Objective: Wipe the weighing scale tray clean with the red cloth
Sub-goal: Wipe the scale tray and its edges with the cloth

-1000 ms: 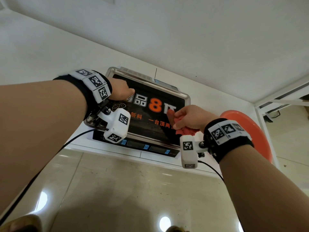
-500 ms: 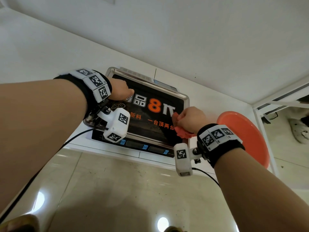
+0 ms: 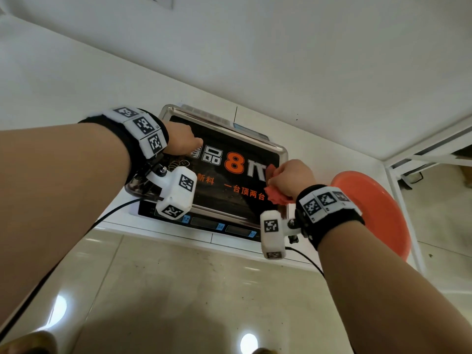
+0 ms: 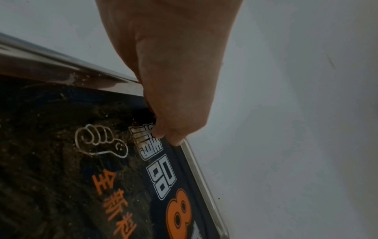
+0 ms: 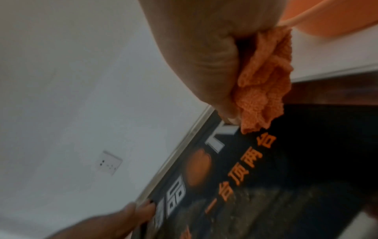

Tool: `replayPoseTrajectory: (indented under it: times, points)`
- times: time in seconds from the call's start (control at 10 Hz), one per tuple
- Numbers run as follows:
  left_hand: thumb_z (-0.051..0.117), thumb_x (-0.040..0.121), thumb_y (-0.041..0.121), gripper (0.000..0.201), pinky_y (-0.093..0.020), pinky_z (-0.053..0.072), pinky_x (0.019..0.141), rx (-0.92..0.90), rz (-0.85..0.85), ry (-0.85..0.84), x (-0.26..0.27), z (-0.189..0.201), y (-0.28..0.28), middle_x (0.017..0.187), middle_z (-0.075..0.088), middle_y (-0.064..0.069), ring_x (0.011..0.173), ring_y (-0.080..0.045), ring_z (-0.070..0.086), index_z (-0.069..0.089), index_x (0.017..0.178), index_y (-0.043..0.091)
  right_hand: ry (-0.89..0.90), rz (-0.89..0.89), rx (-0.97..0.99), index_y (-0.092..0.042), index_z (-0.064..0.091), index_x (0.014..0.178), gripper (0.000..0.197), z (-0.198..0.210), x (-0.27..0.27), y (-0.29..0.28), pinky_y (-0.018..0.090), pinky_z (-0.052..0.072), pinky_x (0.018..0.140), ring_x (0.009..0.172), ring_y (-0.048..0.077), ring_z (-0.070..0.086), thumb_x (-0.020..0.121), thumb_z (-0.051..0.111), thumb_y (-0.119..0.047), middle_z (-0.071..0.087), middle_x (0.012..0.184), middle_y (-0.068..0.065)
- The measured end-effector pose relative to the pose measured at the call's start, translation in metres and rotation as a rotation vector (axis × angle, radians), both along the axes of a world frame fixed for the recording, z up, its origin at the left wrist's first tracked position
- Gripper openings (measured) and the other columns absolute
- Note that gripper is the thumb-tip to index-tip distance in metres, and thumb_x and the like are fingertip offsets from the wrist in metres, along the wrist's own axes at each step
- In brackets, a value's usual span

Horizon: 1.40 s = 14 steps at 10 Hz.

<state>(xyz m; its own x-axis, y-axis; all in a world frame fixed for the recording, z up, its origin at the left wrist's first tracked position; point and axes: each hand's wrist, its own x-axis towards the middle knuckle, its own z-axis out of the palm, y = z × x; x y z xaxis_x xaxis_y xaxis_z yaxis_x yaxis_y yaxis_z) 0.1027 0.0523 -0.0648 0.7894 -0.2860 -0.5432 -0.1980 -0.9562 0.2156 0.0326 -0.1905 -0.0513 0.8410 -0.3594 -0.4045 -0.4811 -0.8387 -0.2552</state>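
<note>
The scale's steel tray (image 3: 176,111) carries a black sticker with orange and white print. Brown dust (image 4: 51,161) lies on its left part. My left hand (image 3: 184,146) grips the tray's far rim near the left corner, fingertips (image 4: 169,137) on the sticker's edge. My right hand (image 3: 291,177) holds the bunched red cloth (image 3: 275,196) over the tray's right part. In the right wrist view the cloth (image 5: 263,90) hangs from my fist down to the sticker; whether it touches is unclear.
The scale's display panel (image 3: 204,223) faces me at the white counter's front edge. An orange basin (image 3: 378,208) stands right of the scale, close to my right wrist. A wall socket (image 5: 109,162) sits behind. A white frame (image 3: 408,226) stands at the right; tiled floor lies below.
My right hand has stayed on the tray's right part with the cloth, its wrist swinging slightly inward. The left hand keeps its grip on the rim.
</note>
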Motion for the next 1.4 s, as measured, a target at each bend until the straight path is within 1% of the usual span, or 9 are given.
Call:
replayPoseTrajectory:
  times: [0.2,0.4,0.6,0.7,0.8,0.9,1.0,1.2,1.4]
  points:
    - [0.020,0.100,0.044,0.051,-0.035,0.036,0.096,-0.006,0.020,0.000,0.002,-0.001,-0.001,0.148,0.041,-0.015,0.111,-0.022,0.049,0.056,0.101,0.009,0.057,0.090,0.179,-0.013,0.069,0.087,0.003,0.002,-0.005,0.033,0.040,0.063,0.074,0.079,0.029,0.076,0.089,0.067,-0.014,0.077,0.085,0.011]
    - [0.017,0.104,0.027,0.046,-0.035,0.033,0.083,0.036,0.001,-0.020,0.000,-0.001,-0.001,0.148,0.036,-0.023,0.120,-0.033,0.049,0.046,0.128,0.000,-0.103,-0.041,0.133,-0.017,0.070,0.071,0.015,0.008,0.009,0.006,0.049,0.062,0.079,0.082,0.033,0.075,0.085,0.064,-0.017,0.076,0.082,0.014]
    - [0.017,0.102,0.030,0.051,-0.028,0.028,0.081,-0.013,0.052,0.011,0.000,-0.002,-0.002,0.147,0.039,-0.018,0.096,-0.018,0.037,0.047,0.135,0.005,-0.042,-0.065,-0.073,-0.004,0.070,0.095,0.036,-0.011,0.013,-0.001,0.036,0.055,0.071,0.085,0.033,0.070,0.095,0.052,-0.036,0.072,0.088,0.013]
    - [0.017,0.102,0.029,0.051,-0.029,0.029,0.081,-0.030,0.098,0.016,-0.002,0.001,-0.002,0.148,0.038,-0.019,0.098,-0.019,0.041,0.046,0.136,0.004,-0.088,0.020,-0.068,-0.007,0.071,0.101,0.037,-0.005,0.019,0.022,0.030,0.053,0.063,0.077,0.024,0.070,0.099,0.046,-0.034,0.073,0.088,0.008]
    - [0.021,0.103,0.031,0.051,-0.028,0.030,0.074,-0.001,0.092,-0.002,-0.005,0.002,-0.004,0.145,0.040,-0.022,0.124,-0.032,0.048,0.042,0.138,0.000,0.019,0.027,0.148,-0.016,0.067,0.096,0.014,0.001,0.018,0.041,0.030,0.058,0.057,0.061,0.019,0.071,0.099,0.054,-0.020,0.072,0.088,0.006]
    - [0.030,0.101,0.037,0.055,-0.034,0.032,0.085,-0.056,0.155,-0.008,-0.008,0.005,-0.002,0.145,0.041,-0.020,0.134,-0.034,0.039,0.039,0.141,0.001,0.018,0.092,0.133,-0.021,0.068,0.086,0.013,0.009,0.016,0.034,0.036,0.061,0.078,0.084,0.022,0.072,0.088,0.067,-0.008,0.071,0.093,0.004]
    - [0.028,0.102,0.035,0.054,-0.040,0.029,0.109,-0.062,0.191,0.009,-0.011,0.008,-0.002,0.148,0.037,-0.021,0.136,-0.034,0.036,0.037,0.143,0.002,0.034,0.014,0.081,-0.010,0.067,0.097,0.010,0.011,0.005,0.015,0.041,0.063,0.073,0.079,0.028,0.075,0.092,0.062,-0.017,0.075,0.091,0.012]
    - [0.018,0.103,0.030,0.049,-0.041,0.035,0.100,0.014,0.132,0.025,-0.018,0.020,-0.001,0.151,0.035,-0.014,0.132,-0.030,0.042,0.044,0.138,0.008,0.149,0.037,0.055,-0.007,0.066,0.098,0.030,-0.004,-0.019,0.020,0.046,0.062,0.073,0.078,0.031,0.074,0.097,0.045,-0.029,0.076,0.094,0.015]
    - [0.020,0.103,0.018,0.036,-0.040,0.034,0.102,0.099,-0.023,0.025,-0.030,0.041,-0.007,0.136,0.047,-0.014,0.123,-0.028,0.048,0.051,0.116,0.004,0.133,0.148,0.148,-0.020,0.065,0.084,0.011,0.002,-0.016,0.051,0.044,0.058,0.091,0.104,0.030,0.070,0.091,0.059,-0.016,0.073,0.109,0.010]
